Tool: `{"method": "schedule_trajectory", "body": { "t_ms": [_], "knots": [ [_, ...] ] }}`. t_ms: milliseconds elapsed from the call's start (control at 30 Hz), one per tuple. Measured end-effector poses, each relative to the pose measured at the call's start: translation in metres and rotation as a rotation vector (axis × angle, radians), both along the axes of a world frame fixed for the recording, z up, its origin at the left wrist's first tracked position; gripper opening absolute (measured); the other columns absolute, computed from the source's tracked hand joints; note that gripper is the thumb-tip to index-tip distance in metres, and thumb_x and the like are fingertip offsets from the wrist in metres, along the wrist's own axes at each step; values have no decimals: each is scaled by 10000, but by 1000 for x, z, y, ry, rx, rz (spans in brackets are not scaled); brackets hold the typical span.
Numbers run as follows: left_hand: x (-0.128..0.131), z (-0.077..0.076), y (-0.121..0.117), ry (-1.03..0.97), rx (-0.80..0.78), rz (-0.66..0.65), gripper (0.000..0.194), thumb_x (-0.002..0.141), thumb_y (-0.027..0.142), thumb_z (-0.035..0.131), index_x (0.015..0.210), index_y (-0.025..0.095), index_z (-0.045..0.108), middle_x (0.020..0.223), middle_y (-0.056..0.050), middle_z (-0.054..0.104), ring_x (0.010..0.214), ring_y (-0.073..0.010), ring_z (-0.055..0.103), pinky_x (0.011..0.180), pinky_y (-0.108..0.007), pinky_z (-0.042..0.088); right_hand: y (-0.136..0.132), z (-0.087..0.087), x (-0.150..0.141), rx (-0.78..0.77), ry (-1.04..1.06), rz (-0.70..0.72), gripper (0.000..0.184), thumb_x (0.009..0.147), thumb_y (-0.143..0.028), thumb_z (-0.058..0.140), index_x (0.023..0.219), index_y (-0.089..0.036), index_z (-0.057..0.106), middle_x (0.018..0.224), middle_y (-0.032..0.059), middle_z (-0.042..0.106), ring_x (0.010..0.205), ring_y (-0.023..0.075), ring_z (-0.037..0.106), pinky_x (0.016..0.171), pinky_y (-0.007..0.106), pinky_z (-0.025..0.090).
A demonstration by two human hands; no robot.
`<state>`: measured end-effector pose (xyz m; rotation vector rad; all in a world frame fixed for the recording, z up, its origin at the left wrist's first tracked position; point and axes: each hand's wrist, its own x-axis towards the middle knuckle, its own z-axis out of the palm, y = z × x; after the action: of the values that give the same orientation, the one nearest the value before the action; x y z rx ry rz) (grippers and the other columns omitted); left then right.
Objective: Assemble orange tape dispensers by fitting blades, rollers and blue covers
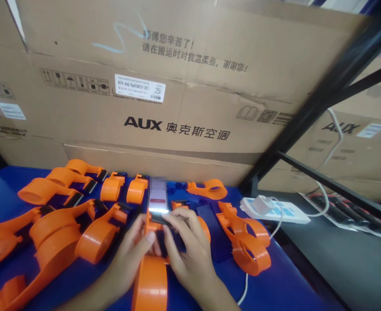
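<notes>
An orange tape dispenser [150, 283] is in front of me, its round hub toward me and its head pointing away. My left hand [132, 244] grips the narrow neck from the left, thumb on top. From the right, the fingers of my right hand [190, 239] close on the dark strip [160, 217] at the dispenser's head. Part of the neck and head is hidden by my fingers. Just beyond them is a smartphone [158, 203] with a lit screen.
Several orange dispensers [96, 237] lie on the blue tabletop [274, 289] at left; others [249, 248] lie at right beside dark blue flat pieces [211, 224]. A white power strip [284, 211] with a plug and cable sits at the right edge. A large cardboard box [177, 108] stands behind.
</notes>
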<state>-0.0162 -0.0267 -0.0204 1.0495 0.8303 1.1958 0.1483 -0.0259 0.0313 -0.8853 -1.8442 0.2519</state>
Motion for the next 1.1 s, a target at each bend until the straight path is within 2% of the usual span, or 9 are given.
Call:
{"method": "schedule_trajectory", "body": {
  "t_ms": [133, 267, 333, 433, 600, 767, 867, 967, 1100],
  "knots": [
    [-1, 1, 2, 16, -29, -42, 382, 908, 476, 696, 1164, 200, 632, 800, -27, 688, 694, -183, 660, 667, -283, 521, 3, -2, 1, 1, -15, 59, 314, 973, -63, 545, 1222, -220, 654, 1168, 111, 611, 1016, 205, 668, 868, 352, 592],
    [-1, 6, 2, -91, -104, -31, 454, 862, 482, 747, 1197, 200, 631, 794, -27, 712, 636, -177, 688, 624, -270, 525, 4, -3, 3, -4, -13, 68, 323, 967, -71, 557, 1231, -222, 669, 1230, 120, 636, 1087, 218, 678, 918, 363, 592],
    [-2, 6, 3, -116, -178, -15, 449, 866, 573, 705, 1020, 152, 681, 689, -48, 704, 541, -181, 673, 547, -261, 494, 3, -4, 4, -8, -12, 96, 355, 964, -74, 558, 1265, -233, 661, 1267, 118, 650, 1142, 225, 676, 956, 374, 591],
    [-4, 5, 7, -151, -283, -43, 610, 887, 695, 585, 668, 129, 651, 539, -95, 658, 473, -188, 642, 512, -276, 482, -1, -5, 2, -17, -26, 145, 408, 965, -76, 553, 1326, -246, 637, 1323, 113, 662, 1207, 229, 665, 1004, 393, 588],
    [-6, 11, 11, -235, -372, -25, 541, 846, 663, 676, 631, 169, 618, 506, -38, 627, 431, -158, 597, 471, -264, 479, 1, 3, 7, -15, 13, 81, 339, 970, -132, 575, 1273, -241, 679, 1312, 105, 700, 1215, 247, 672, 1033, 432, 570],
    [-2, 22, 6, -261, -421, 79, 496, 840, 618, 715, 668, 161, 627, 519, -23, 621, 419, -134, 578, 458, -242, 483, 53, 41, 40, -101, 86, -183, 248, 1020, -311, 554, 1198, -212, 695, 1130, 89, 769, 1042, 225, 736, 930, 388, 590],
    [-2, 26, 5, -249, -464, 37, 532, 852, 626, 690, 638, 143, 625, 486, -37, 604, 398, -145, 578, 441, -247, 486, 101, 56, 59, -280, -303, -290, 344, 1054, -334, 445, 1274, -188, 666, 1187, 94, 760, 1055, 202, 725, 910, 329, 574],
    [-5, 26, 7, -270, -468, 16, 481, 861, 588, 692, 684, 144, 641, 501, -39, 624, 386, -159, 592, 435, -254, 488, 138, 48, 63, -369, -498, -246, 271, 980, -258, 557, 1159, -202, 752, 1111, 79, 792, 1026, 226, 734, 919, 325, 552],
    [-9, 22, 14, -291, -571, -27, 439, 877, 556, 672, 794, 125, 680, 575, -72, 683, 400, -179, 621, 421, -265, 494, 159, 19, 49, -475, -725, -184, 160, 876, -241, 714, 1000, -260, 813, 1048, 43, 813, 1052, 265, 726, 952, 342, 529]
  ]
}}
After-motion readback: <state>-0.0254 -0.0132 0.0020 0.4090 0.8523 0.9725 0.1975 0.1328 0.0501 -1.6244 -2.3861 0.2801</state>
